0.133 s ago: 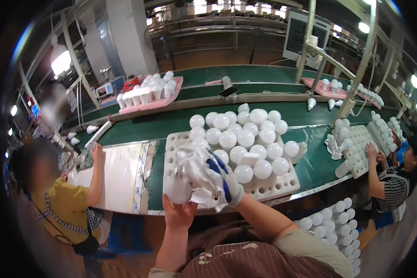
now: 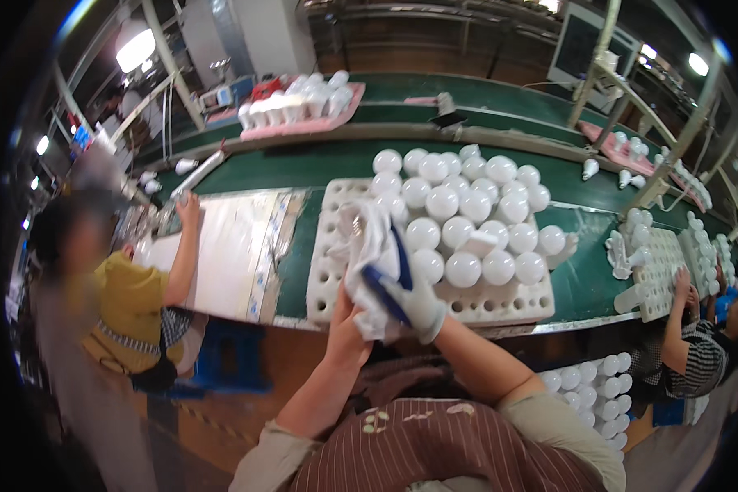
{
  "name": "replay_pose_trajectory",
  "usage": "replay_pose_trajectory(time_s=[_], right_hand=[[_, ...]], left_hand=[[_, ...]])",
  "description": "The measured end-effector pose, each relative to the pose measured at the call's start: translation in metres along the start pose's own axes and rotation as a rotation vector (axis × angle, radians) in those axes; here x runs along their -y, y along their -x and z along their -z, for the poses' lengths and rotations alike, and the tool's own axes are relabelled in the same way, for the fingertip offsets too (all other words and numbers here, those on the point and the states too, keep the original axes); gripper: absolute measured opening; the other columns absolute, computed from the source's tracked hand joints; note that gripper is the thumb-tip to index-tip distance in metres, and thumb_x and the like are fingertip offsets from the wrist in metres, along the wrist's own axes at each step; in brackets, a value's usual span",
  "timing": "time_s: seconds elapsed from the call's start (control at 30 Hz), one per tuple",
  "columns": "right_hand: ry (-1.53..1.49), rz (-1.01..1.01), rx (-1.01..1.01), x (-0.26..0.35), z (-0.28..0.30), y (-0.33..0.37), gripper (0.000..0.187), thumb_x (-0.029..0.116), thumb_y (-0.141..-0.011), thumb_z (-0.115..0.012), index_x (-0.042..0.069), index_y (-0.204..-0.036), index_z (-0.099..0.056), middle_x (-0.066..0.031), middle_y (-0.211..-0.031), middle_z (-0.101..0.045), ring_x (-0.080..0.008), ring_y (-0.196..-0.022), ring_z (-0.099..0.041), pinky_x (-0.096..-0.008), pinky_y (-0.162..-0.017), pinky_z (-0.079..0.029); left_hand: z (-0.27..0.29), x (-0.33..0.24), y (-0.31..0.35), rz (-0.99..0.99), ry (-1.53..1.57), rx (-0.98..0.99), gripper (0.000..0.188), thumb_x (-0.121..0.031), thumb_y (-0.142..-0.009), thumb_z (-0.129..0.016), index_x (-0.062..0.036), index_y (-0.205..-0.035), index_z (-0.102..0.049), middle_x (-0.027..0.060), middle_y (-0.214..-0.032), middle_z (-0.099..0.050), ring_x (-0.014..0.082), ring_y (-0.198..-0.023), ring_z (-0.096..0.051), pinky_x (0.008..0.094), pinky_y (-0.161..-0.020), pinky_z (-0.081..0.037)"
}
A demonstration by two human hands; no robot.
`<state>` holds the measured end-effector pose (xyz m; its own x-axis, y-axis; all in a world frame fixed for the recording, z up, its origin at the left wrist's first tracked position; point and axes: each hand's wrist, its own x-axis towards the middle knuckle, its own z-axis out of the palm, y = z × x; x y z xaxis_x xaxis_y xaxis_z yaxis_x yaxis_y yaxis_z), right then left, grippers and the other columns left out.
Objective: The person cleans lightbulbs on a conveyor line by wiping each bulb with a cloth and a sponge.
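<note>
My bare left hand is closed round the lower end of a light bulb, most of which a white cloth covers; its metal cap shows faintly at the top. In a white and blue glove, my right hand grips the cloth and presses it against the bulb from the right. Both hands are over the left part of a white foam tray with round holes. Several white round bulbs stand in the tray, right of my hands. Among them lies a small white block.
Beyond the green bench, a pink tray of bulbs sits on a raised ledge. At left, a person in yellow works by a white board. At right, another person handles a holed tray. More bulbs stand low beside me.
The cloth has come round the bulb, whose white body showed in my left hand before and is now covered. Both hands have drawn closer together. The whole view has shifted.
</note>
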<state>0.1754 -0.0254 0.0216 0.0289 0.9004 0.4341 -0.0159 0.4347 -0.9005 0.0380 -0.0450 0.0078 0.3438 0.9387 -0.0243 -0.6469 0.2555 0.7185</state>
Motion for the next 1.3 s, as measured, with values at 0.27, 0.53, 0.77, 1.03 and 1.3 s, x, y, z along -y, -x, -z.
replay_pose_trajectory(time_s=[0.27,0.53,0.77,1.03,1.3], right_hand=[[-0.08,-0.116,-0.23,-0.028,0.009,-0.026,0.038,0.012,-0.098,-0.059,-0.002,-0.134,-0.055,-0.0105,-0.126,-0.062,-0.0207,-0.11,-0.063,-0.0311,-0.095,-0.051],[-0.051,0.187,-0.075,-0.002,0.047,-0.021,0.048,0.013,-0.095,-0.062,-0.005,-0.137,-0.05,-0.0195,-0.135,-0.057,-0.0341,-0.125,-0.056,-0.0431,-0.106,-0.044],[0.105,-0.084,-0.061,0.016,0.027,-0.028,0.043,0.007,-0.093,-0.062,-0.006,-0.135,-0.057,-0.0139,-0.13,-0.064,-0.0194,-0.116,-0.061,-0.031,-0.102,-0.046],[0.235,-0.15,-0.042,0.008,0.027,-0.015,0.036,0.008,-0.092,-0.063,-0.004,-0.125,-0.062,-0.0133,-0.113,-0.071,-0.0189,-0.104,-0.067,-0.0313,-0.093,-0.051],[0.321,0.063,0.023,0.035,0.015,-0.006,0.058,0.015,-0.085,-0.072,-0.003,-0.136,-0.052,-0.0215,-0.132,-0.06,-0.0351,-0.125,-0.057,-0.0413,-0.107,-0.043]], left_hand=[[0.019,-0.011,-0.011,0.044,0.217,0.18,0.06,-0.041,-0.108,-0.042,-0.0027,-0.153,-0.029,0.0084,-0.148,-0.047,0.0238,-0.134,-0.05,0.0438,-0.117,-0.035],[0.032,-0.048,-0.013,-0.362,-0.416,0.093,0.094,0.002,-0.086,-0.073,-0.0082,-0.16,-0.018,0.0135,-0.148,-0.045,0.0267,-0.133,-0.05,0.0438,-0.107,-0.047],[0.035,-0.056,-0.011,-0.535,-0.947,0.101,0.112,0.008,-0.073,-0.082,-0.0074,-0.16,-0.015,0.0162,-0.142,-0.048,0.0246,-0.126,-0.056,0.0377,-0.102,-0.051],[0.038,-0.063,-0.002,-0.535,-0.735,0.157,0.114,0.011,-0.071,-0.077,-0.0045,-0.16,-0.009,0.0174,-0.143,-0.046,0.0261,-0.127,-0.053,0.0407,-0.105,-0.047],[0.025,-0.07,-0.003,-0.76,-1.384,0.025,0.102,-0.008,-0.069,-0.084,0.0058,-0.152,-0.027,0.0202,-0.127,-0.059,0.0344,-0.108,-0.06,0.0435,-0.09,-0.05]])
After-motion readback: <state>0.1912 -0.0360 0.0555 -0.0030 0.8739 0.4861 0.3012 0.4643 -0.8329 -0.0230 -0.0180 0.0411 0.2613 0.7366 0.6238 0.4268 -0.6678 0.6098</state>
